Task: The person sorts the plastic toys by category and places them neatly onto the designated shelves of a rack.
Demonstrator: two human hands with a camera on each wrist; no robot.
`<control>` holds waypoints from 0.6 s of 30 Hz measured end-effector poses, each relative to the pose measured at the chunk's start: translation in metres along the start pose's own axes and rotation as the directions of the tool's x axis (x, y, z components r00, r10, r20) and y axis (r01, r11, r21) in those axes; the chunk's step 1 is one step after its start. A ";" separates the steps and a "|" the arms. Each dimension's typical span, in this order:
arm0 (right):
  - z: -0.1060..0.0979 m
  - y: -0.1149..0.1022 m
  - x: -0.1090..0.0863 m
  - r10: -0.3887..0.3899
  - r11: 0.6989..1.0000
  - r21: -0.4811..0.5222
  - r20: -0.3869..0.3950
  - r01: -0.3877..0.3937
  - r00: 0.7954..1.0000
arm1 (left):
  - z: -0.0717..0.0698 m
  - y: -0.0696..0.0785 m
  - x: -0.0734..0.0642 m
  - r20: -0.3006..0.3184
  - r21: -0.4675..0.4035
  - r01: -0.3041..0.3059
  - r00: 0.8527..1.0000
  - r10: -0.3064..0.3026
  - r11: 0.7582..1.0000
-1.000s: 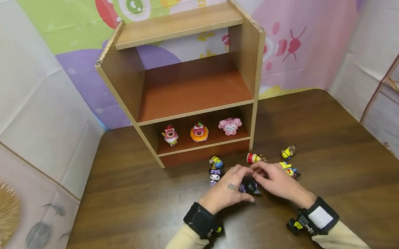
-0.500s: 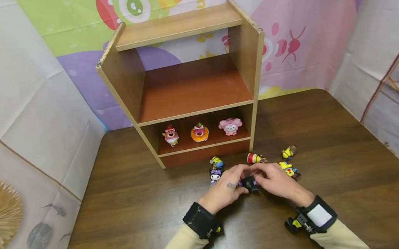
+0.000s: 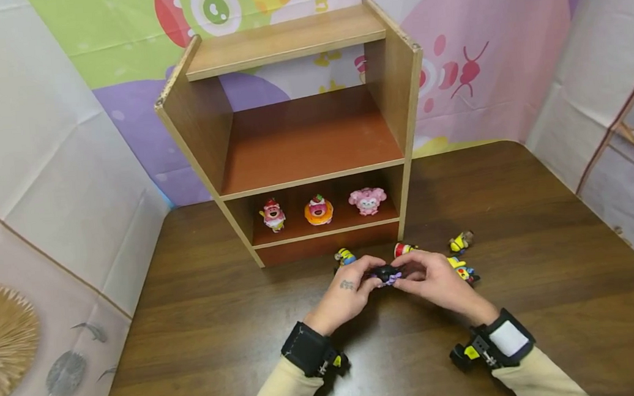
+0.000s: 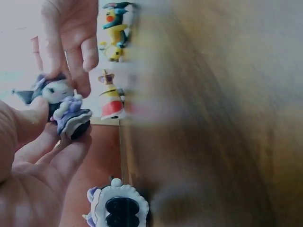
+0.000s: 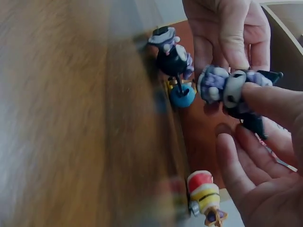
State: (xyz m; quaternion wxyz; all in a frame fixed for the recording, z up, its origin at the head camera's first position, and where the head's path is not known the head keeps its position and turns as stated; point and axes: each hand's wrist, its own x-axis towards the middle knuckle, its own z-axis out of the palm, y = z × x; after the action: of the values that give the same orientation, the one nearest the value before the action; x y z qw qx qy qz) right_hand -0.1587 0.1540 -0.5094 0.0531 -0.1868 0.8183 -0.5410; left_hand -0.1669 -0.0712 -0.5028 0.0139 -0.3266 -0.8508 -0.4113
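Note:
A black-and-purple figurine (image 3: 387,273) with a white face is held between my two hands above the table. My left hand (image 3: 346,297) grips it with thumb and fingers at its body. From the other side, my right hand (image 3: 439,281) pinches its head, the thumb across the face in the right wrist view. The figurine (image 4: 66,101) lies tilted, its pointed black ears toward the right hand. A second black-and-purple figurine (image 5: 173,56) is near the left hand, lying with its dark soles (image 4: 122,211) outward; the left hand hides it in the head view.
A wooden shelf unit (image 3: 315,176) stands behind, with three pink figurines, one of them a fluffy pink one (image 3: 368,201), on its lowest shelf. On the table lie a yellow-blue figurine (image 3: 345,256), a red-and-yellow one (image 3: 403,249), a yellow-brown one (image 3: 460,242) and a bright yellow one (image 3: 462,269).
Both hands have raised the black-and-purple figurine from the table and turned it, so more of its purple shows. The left hand has shifted left and now covers the second figurine.

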 end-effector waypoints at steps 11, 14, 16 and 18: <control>0.012 -0.012 0.012 -0.035 0.999 0.019 -0.179 0.040 0.983 | -0.010 0.003 -0.001 0.010 -0.077 0.136 0.991 -0.136 0.988; 0.013 -0.015 0.015 -0.035 0.999 0.008 -0.187 0.038 0.982 | -0.011 0.002 -0.002 0.019 -0.126 0.141 0.990 -0.139 0.982; 0.014 -0.016 0.016 -0.035 0.999 0.000 -0.190 0.036 0.981 | -0.011 0.002 -0.003 0.018 -0.161 0.140 0.990 -0.139 0.977; 0.015 -0.018 0.016 -0.034 0.999 0.000 -0.189 0.034 0.981 | -0.012 0.001 -0.004 0.011 -0.195 0.139 0.990 -0.140 0.971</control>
State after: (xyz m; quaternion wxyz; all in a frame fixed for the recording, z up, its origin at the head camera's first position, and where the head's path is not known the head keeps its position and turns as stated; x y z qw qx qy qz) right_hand -0.1652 0.1294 -0.4977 -0.0338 -0.1485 0.8153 -0.5586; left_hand -0.1658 -0.0813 -0.4951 -0.0458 -0.2651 -0.8273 -0.4931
